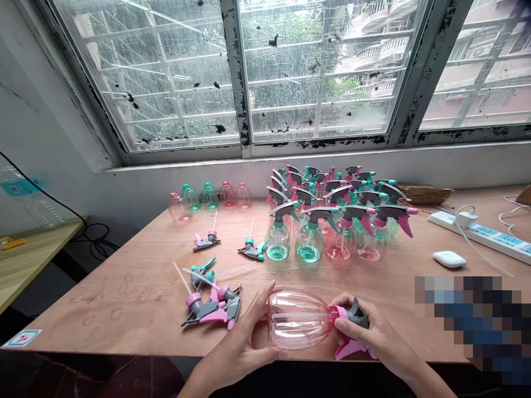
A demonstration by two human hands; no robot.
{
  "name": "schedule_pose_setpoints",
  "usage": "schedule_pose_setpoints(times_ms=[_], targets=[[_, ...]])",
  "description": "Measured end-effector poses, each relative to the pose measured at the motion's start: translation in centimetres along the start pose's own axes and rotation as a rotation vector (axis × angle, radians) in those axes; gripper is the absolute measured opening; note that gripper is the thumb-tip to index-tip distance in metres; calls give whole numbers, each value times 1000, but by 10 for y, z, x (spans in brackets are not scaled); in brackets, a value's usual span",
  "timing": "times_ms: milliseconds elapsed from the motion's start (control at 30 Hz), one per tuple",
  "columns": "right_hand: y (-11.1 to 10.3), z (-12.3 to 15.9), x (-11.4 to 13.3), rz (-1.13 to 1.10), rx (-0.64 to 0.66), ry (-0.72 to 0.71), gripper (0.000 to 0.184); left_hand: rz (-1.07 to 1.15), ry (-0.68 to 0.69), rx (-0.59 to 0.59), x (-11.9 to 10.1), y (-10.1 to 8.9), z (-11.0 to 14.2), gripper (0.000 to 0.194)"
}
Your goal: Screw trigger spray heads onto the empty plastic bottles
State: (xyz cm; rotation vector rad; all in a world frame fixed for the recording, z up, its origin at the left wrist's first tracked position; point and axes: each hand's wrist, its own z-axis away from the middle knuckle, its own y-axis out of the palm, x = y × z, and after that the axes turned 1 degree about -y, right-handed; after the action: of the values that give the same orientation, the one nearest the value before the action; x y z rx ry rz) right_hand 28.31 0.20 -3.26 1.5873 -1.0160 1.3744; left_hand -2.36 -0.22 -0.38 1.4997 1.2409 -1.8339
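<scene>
Bottle of ribbed translucent pink plastic (298,320) held sideways at the brown wooden desk (124,287) edge; left hand (238,349) fingers grasp its base, right hand (375,331) fingers its grey-and-pink trigger sprayer (357,315).

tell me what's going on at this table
Someone has a pink bottle on its side, the left grip around its base and the right grip on the spray head at its neck; whether that is tight I can't tell. On the table, five loose spray heads lie nearby, five headless bottles stand at the back, and many bottles with heads stand grouped to the right.
</scene>
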Motion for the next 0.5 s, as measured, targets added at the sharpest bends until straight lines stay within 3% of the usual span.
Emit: schedule_pose_setpoints(times_ms=[200, 500], targets=[[0, 0, -2, 15, -2, 2, 34, 30, -42, 2, -5, 2, -1, 113], [0, 0, 0, -20, -2, -2, 33, -26, -43, 13, -4, 1, 0, 102]])
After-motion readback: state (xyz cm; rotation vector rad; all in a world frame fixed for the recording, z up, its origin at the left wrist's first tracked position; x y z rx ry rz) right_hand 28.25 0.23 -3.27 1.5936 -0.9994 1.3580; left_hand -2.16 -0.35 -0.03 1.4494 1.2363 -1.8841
